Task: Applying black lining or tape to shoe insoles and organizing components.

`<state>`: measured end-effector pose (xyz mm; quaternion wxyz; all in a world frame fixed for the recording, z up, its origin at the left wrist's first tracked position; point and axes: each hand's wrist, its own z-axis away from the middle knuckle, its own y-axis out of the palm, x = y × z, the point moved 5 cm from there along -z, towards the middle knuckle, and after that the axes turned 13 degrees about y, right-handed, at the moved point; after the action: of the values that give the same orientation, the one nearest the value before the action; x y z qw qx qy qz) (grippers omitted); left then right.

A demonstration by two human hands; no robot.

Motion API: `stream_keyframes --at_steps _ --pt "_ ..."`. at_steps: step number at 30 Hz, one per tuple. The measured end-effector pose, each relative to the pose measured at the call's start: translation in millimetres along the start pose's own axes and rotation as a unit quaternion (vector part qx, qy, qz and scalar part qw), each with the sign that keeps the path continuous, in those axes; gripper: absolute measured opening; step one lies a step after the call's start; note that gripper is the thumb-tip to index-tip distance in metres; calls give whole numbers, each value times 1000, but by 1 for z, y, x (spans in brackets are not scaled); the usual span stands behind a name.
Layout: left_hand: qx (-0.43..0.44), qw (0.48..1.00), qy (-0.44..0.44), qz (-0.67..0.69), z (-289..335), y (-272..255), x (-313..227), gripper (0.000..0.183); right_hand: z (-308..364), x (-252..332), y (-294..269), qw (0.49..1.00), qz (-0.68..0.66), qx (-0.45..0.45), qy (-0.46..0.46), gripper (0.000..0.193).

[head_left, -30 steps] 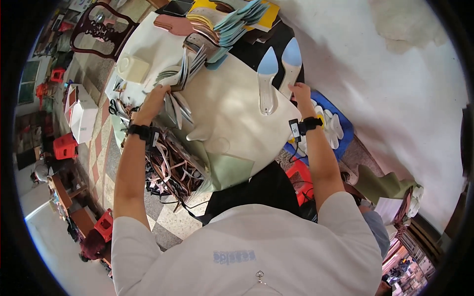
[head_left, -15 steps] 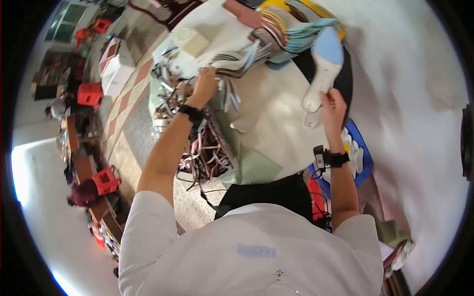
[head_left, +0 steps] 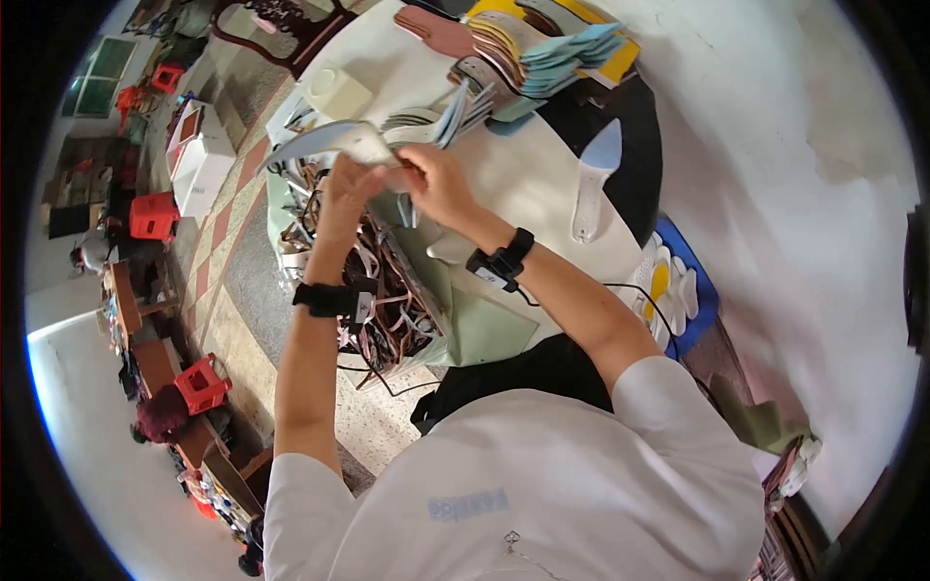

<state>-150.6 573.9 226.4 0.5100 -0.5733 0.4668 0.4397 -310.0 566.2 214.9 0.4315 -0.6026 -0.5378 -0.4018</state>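
Observation:
My left hand [head_left: 347, 189] and my right hand [head_left: 438, 186] are together over the left part of the table. Between them is a shoe insole [head_left: 363, 145], white at one end and grey-blue at the other. The left fingers are closed on its underside, and the right fingers pinch its white end. Below my hands stands a box of tangled straps [head_left: 392, 300] in pink, brown and black. A single insole [head_left: 593, 184] with a light blue forepart lies on the right side of the white table [head_left: 523, 194].
Fanned stacks of blue insoles [head_left: 567, 63], grey insoles [head_left: 446, 116] and pink insoles [head_left: 436, 31] lie at the far side. A cream plastic container [head_left: 337, 92] stands far left. A blue basin [head_left: 705, 300] holds white and yellow pieces beside the wall. Cables hang from my wristbands.
My right hand has left the insole at the right and moved left to join my left hand. An insole is now held up between both hands.

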Motion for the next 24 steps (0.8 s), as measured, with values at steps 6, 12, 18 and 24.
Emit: stream_keyframes --at_steps 6,12,18,24 --pt "45 992 115 1 -10 20 -57 25 19 -18 -28 1000 16 22 -15 17" --pt "-3 914 253 -318 -50 -4 -57 42 81 -110 -169 898 318 -169 253 36" --pt "142 830 149 -519 -59 11 55 49 105 -136 -192 822 391 -133 392 83" --pt "202 847 75 -487 -41 18 104 61 107 -157 -195 807 397 -120 421 73"
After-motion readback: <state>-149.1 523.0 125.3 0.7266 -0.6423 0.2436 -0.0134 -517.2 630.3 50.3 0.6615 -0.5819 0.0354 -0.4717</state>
